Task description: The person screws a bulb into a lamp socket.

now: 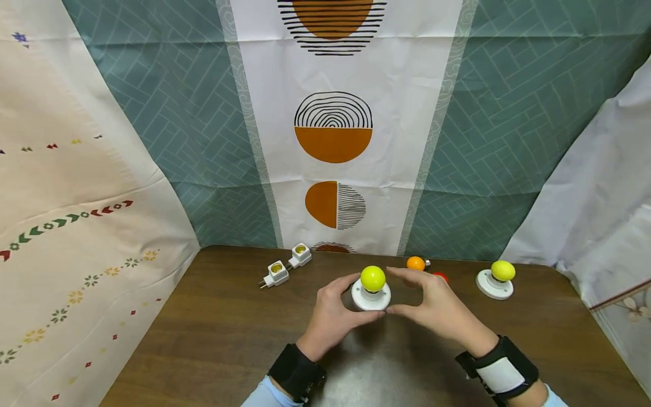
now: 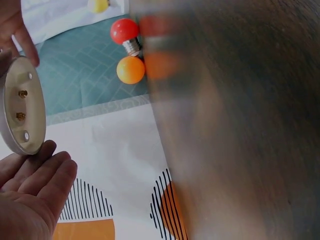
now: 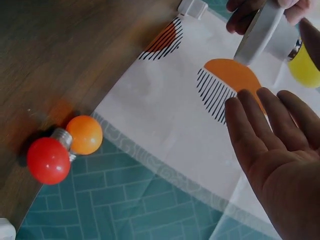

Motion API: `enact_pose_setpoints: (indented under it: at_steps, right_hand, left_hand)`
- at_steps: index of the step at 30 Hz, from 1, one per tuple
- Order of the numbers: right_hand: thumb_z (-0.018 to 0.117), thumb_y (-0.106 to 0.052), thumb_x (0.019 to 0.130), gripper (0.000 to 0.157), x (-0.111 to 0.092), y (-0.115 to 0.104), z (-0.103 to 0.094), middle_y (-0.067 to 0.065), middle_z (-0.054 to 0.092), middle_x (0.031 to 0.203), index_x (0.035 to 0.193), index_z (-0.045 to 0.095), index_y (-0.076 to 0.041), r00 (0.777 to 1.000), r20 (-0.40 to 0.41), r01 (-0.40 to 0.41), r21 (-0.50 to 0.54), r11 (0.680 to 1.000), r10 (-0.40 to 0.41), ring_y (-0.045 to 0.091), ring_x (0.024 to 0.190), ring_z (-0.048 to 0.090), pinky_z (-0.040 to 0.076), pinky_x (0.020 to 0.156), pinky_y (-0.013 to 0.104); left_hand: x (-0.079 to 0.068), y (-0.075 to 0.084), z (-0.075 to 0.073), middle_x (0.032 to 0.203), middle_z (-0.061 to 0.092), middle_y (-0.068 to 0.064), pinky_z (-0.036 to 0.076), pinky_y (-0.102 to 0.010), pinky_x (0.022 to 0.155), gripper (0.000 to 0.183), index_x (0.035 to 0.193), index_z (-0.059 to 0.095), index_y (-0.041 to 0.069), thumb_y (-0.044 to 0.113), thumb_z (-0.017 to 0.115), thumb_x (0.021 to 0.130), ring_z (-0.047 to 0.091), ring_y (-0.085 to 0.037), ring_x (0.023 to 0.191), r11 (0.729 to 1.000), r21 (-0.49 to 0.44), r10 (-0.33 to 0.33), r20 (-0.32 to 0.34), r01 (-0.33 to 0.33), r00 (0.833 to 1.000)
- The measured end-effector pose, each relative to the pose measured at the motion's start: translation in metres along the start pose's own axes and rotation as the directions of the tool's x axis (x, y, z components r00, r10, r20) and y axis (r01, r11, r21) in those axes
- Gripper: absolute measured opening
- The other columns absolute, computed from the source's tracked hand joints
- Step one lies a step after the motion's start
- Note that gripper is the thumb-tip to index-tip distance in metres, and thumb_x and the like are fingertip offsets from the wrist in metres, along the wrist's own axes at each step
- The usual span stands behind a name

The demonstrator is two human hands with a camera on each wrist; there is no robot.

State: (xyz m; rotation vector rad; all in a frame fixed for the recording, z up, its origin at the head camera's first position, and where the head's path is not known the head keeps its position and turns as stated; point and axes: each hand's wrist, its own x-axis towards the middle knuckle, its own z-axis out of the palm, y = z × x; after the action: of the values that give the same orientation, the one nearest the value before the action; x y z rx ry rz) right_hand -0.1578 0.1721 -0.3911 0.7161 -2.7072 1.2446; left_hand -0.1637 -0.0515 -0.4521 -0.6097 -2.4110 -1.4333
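Observation:
My left hand (image 1: 333, 308) grips a round white lamp holder (image 1: 370, 299) by its edge, with a yellow-green bulb (image 1: 373, 278) standing in it. The holder is off the table: in the left wrist view its hollow underside (image 2: 32, 110) shows two brass screws. My right hand (image 1: 429, 297) is at the holder's right side, thumb near its rim. In the right wrist view, the fingers (image 3: 250, 120) of that hand are straight and apart from the holder. Whether the right thumb touches the rim I cannot tell.
A second white holder with a yellow bulb (image 1: 502, 271) stands at the right. An orange bulb (image 1: 415, 263) and a red bulb (image 3: 48, 161) lie at the back. Two white plug-in sockets (image 1: 277, 273) lie at the back left. Patterned cloth (image 1: 213, 169) hangs behind the wooden table (image 1: 218, 339).

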Motion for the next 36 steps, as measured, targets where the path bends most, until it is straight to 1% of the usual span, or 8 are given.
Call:
enact_pose_setpoints:
  at_steps: [3, 8, 11, 16, 21, 24, 28, 36]
  right_hand:
    - [0.083, -0.032, 0.067, 0.070, 0.000, 0.003, 0.000, -0.009, 0.052, 0.127, 0.129, 0.054, -0.016, 0.999, 0.027, -0.018, 0.009, 1.000, 0.018, 0.018, 0.111, 0.053, 0.043, 0.088, 0.038]
    - [0.084, -0.030, 0.064, 0.072, 0.001, 0.005, 0.003, -0.005, 0.052, 0.128, 0.129, 0.054, -0.016, 0.997, 0.059, -0.051, 0.020, 0.998, 0.050, 0.018, 0.112, 0.051, 0.042, 0.089, 0.039]
    - [0.085, -0.029, 0.063, 0.072, 0.003, 0.006, 0.005, -0.008, 0.053, 0.125, 0.127, 0.055, -0.018, 0.997, 0.071, -0.045, 0.030, 0.999, 0.043, 0.016, 0.111, 0.052, 0.043, 0.089, 0.038]
    - [0.086, -0.029, 0.062, 0.071, 0.005, 0.008, 0.008, -0.014, 0.055, 0.121, 0.126, 0.056, -0.021, 0.995, 0.104, -0.012, 0.045, 0.999, 0.007, 0.009, 0.107, 0.053, 0.043, 0.088, 0.032]
    - [0.086, -0.034, 0.059, 0.069, 0.006, 0.011, 0.011, -0.019, 0.056, 0.114, 0.121, 0.057, -0.025, 0.990, 0.139, 0.000, 0.043, 0.999, -0.006, 0.004, 0.102, 0.054, 0.044, 0.086, 0.032]
    - [0.086, -0.037, 0.058, 0.068, 0.005, 0.013, 0.013, -0.020, 0.057, 0.111, 0.119, 0.058, -0.026, 0.990, 0.143, 0.005, 0.045, 0.999, -0.012, 0.004, 0.099, 0.055, 0.045, 0.085, 0.033]
    - [0.086, -0.043, 0.057, 0.067, 0.005, 0.016, 0.015, -0.021, 0.057, 0.109, 0.117, 0.058, -0.028, 0.991, 0.135, 0.013, 0.034, 0.999, -0.018, 0.003, 0.097, 0.055, 0.045, 0.083, 0.030]
    - [0.087, -0.042, 0.054, 0.063, 0.003, 0.018, 0.019, -0.020, 0.059, 0.103, 0.109, 0.061, -0.029, 0.992, 0.128, 0.013, 0.039, 0.999, -0.018, 0.003, 0.094, 0.056, 0.045, 0.082, 0.026]
  left_hand:
    - [0.000, 0.001, 0.000, 0.121, 0.053, 0.016, 0.041, -0.035, 0.091, 0.074, 0.128, 0.053, 0.025, 0.053, 0.078, 0.064, 0.049, -0.005, 0.110, 1.000, -0.010, -0.007, 0.012, 0.008, 1.000]
    - [-0.001, 0.001, 0.000, 0.122, 0.052, 0.016, 0.040, -0.032, 0.091, 0.076, 0.129, 0.052, 0.025, 0.054, 0.078, 0.063, 0.049, -0.005, 0.111, 1.000, -0.016, -0.012, 0.033, 0.012, 0.999]
    - [-0.001, 0.000, 0.000, 0.122, 0.052, 0.017, 0.040, -0.032, 0.091, 0.077, 0.129, 0.052, 0.025, 0.055, 0.078, 0.063, 0.048, -0.004, 0.111, 1.000, -0.015, 0.001, 0.057, 0.000, 0.998]
    - [-0.001, 0.001, 0.000, 0.125, 0.051, 0.016, 0.040, -0.030, 0.091, 0.077, 0.131, 0.051, 0.025, 0.053, 0.078, 0.064, 0.047, -0.003, 0.113, 0.999, -0.029, 0.041, 0.105, -0.038, 0.994]
    - [0.000, 0.003, -0.002, 0.128, 0.050, 0.013, 0.037, -0.030, 0.094, 0.081, 0.133, 0.049, 0.024, 0.055, 0.077, 0.064, 0.045, -0.004, 0.116, 0.999, -0.026, 0.026, 0.176, -0.022, 0.984]
    - [0.000, 0.001, -0.002, 0.131, 0.049, 0.011, 0.036, -0.030, 0.095, 0.082, 0.135, 0.048, 0.023, 0.056, 0.075, 0.065, 0.044, -0.004, 0.117, 1.000, -0.024, 0.024, 0.215, -0.019, 0.976]
    - [0.001, 0.000, -0.002, 0.132, 0.048, 0.008, 0.035, -0.031, 0.096, 0.081, 0.135, 0.048, 0.024, 0.057, 0.074, 0.066, 0.044, -0.006, 0.118, 0.999, -0.017, 0.046, 0.235, -0.043, 0.971]
    - [0.002, 0.000, -0.002, 0.131, 0.048, 0.010, 0.034, -0.033, 0.097, 0.079, 0.134, 0.048, 0.028, 0.056, 0.076, 0.065, 0.041, -0.007, 0.121, 0.998, -0.014, 0.056, 0.271, -0.055, 0.961]
